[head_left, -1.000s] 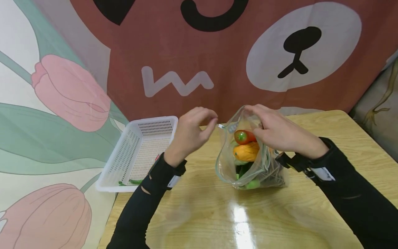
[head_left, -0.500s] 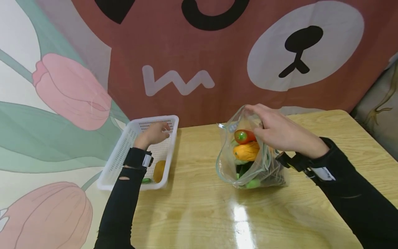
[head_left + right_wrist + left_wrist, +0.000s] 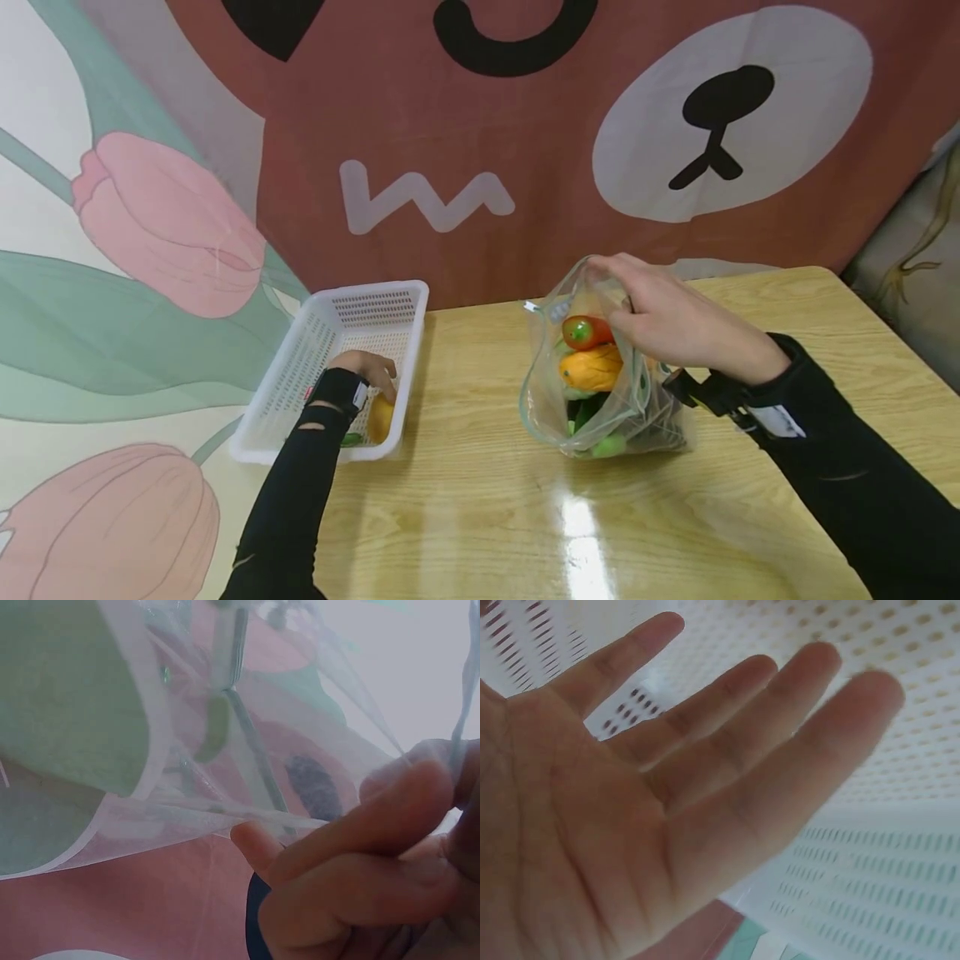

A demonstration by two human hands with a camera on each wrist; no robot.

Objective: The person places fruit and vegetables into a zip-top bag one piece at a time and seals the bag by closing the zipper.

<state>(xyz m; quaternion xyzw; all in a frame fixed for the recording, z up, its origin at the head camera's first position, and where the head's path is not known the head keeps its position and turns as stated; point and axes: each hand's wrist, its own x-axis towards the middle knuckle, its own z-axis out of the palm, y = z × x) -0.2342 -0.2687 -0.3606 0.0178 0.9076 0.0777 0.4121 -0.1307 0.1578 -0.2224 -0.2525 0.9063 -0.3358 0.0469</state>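
My left hand (image 3: 365,367) is down inside the white perforated basket (image 3: 412,375), its fingertips right at a rounded yellow-orange item (image 3: 380,422). In the left wrist view the left hand (image 3: 667,772) has its fingers extended, with nothing against the palm. A small green piece (image 3: 352,439) lies beside the yellow-orange item. My right hand (image 3: 667,317) pinches the upper edge of a clear zip bag (image 3: 663,429), keeping its mouth apart. Inside the bag are a red vegetable with a green end (image 3: 587,332), an orange ridged one (image 3: 591,368) and darker green ones lower down.
The basket and the bag stand on a wood-grain table (image 3: 480,517), basket at left and bag right of the middle. Behind them hangs a brown cloth (image 3: 420,100) with a bear print. A tulip-patterned wall covering (image 3: 150,350) borders the left side.
My left hand has left the bag's mouth and moved left into the basket, then lower and nearer to the yellow-orange item. The right hand keeps its hold on the bag.
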